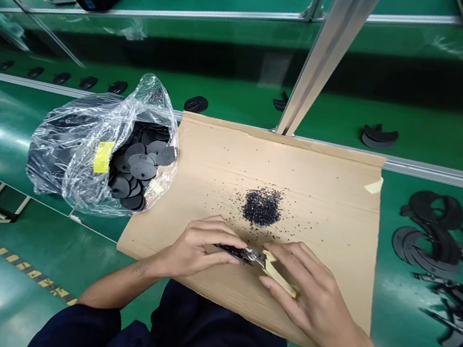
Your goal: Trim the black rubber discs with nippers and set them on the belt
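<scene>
My left hand (207,246) pinches a flat black plastic part (232,251) between thumb and fingers, over the cardboard sheet (330,211). In my right hand (314,290) is a pair of cutting pliers (280,273) with pale yellow handles, my fingers wrapped round them. The metal jaws meet the right end of the black part; whether they are closed on it I cannot tell. Just beyond both hands lies a pile of small black plastic bits (262,206), with loose crumbs scattered around it. Much of the black part is hidden by my left fingers.
A clear plastic bag (81,157) full of black discs stands left of the cardboard. Black curved parts (429,249) lie in stacks at the right. Behind the cardboard rises a metal post (330,55); single black parts (196,104) sit along the green strip beyond.
</scene>
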The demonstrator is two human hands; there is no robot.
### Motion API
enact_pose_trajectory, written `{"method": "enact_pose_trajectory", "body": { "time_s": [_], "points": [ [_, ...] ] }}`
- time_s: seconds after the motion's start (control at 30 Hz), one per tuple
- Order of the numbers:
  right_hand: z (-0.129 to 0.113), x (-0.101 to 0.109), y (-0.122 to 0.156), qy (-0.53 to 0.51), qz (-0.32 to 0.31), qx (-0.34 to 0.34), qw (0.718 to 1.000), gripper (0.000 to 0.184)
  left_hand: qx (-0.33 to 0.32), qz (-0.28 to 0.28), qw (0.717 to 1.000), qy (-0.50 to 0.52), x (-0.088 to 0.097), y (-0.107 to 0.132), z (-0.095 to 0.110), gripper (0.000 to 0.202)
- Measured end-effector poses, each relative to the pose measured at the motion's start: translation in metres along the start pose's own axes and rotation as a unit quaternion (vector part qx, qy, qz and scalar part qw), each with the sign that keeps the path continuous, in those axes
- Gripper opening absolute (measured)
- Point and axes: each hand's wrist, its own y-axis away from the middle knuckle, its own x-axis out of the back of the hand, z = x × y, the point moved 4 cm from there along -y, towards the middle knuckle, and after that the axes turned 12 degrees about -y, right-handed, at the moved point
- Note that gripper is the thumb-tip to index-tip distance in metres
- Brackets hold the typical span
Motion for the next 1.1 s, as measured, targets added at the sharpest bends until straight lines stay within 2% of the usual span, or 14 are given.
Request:
{"method": "enact_pose_trajectory", "body": {
  "time_s": [0.3, 0.47, 0.6, 0.73, 0.8, 0.87, 1.0, 1.1],
  "points": [
    [-0.003, 0.005, -0.006, 0.028, -0.011, 0.025, 0.999, 0.026, -0.017, 0.003, 1.000, 0.002, -0.002, -0.003, -0.001, 0.022],
    [0.008, 0.000, -0.008, 0.000, -0.005, 0.017, 1.000, 0.020, 0.000, 0.000, 1.000, -0.011, -0.001, -0.004, -0.010, 0.020],
    [0.022, -0.003, -0.010, 0.062, 0.030, -0.008, 0.998, 0.020, 0.005, -0.019, 0.997, -0.075, 0.001, -0.009, -0.017, 0.027],
    [0.024, -0.003, -0.013, 0.136, 0.013, -0.025, 0.990, 0.024, -0.043, -0.093, 0.980, -0.171, -0.005, -0.016, -0.018, 0.028],
    [0.024, 0.001, -0.012, 0.144, 0.008, -0.044, 0.989, 0.026, -0.050, -0.101, 0.969, -0.221, -0.006, -0.018, -0.020, 0.027],
    [0.025, 0.007, -0.008, 0.122, 0.020, -0.076, 0.989, 0.026, -0.046, -0.078, 0.971, -0.221, -0.004, -0.020, -0.023, 0.024],
    [0.033, 0.005, 0.001, -0.029, 0.070, -0.146, 0.986, 0.025, -0.005, -0.024, 0.994, -0.107, -0.003, -0.018, -0.028, 0.017],
    [0.032, -0.007, -0.001, -0.095, 0.109, -0.142, 0.979, 0.020, 0.011, -0.001, 0.999, -0.033, -0.009, -0.015, -0.027, 0.013]
  ]
}}
